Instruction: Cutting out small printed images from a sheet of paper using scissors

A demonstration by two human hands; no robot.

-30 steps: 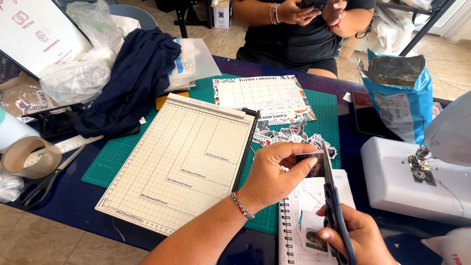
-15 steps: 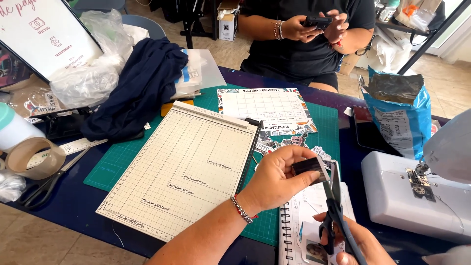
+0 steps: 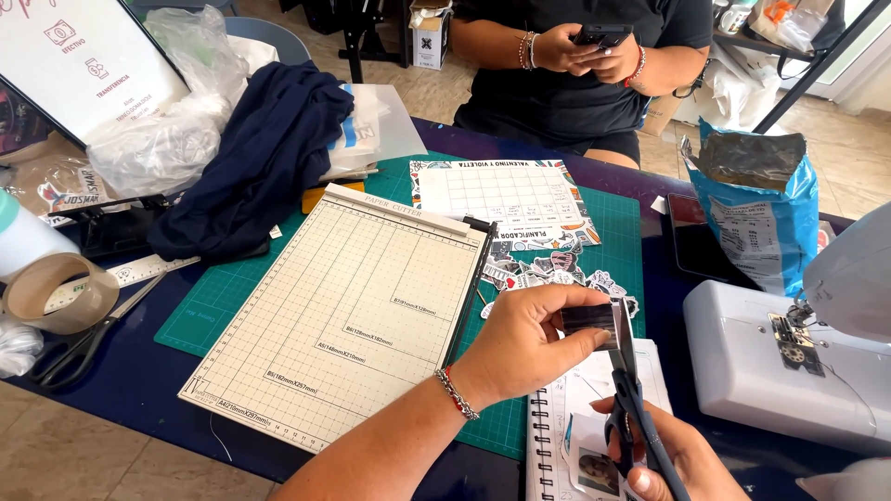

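My left hand [image 3: 527,341] pinches a small dark paper piece [image 3: 588,318] above a spiral notebook [image 3: 574,419]. Scissors with dark handles [image 3: 637,408] are gripped in my right hand [image 3: 676,458] at the bottom edge, blades pointing up against the right edge of the paper piece. A heap of small cut-out stickers [image 3: 549,268] lies just beyond my left hand on the green cutting mat [image 3: 614,223]. To the left of my left arm sits a beige paper cutter board [image 3: 343,311].
A white sewing machine [image 3: 789,362] stands at right, a blue foil bag [image 3: 759,215] behind it. A printed planner sheet [image 3: 506,197], dark blue cloth [image 3: 252,158], tape roll [image 3: 58,293] and plastic bags [image 3: 172,130] lie around. A person in black [image 3: 575,74] sits opposite, holding a phone.
My left hand has shifted the paper piece slightly while the scissors stay at its right edge. The view tilted up a little. The person opposite keeps holding the phone.
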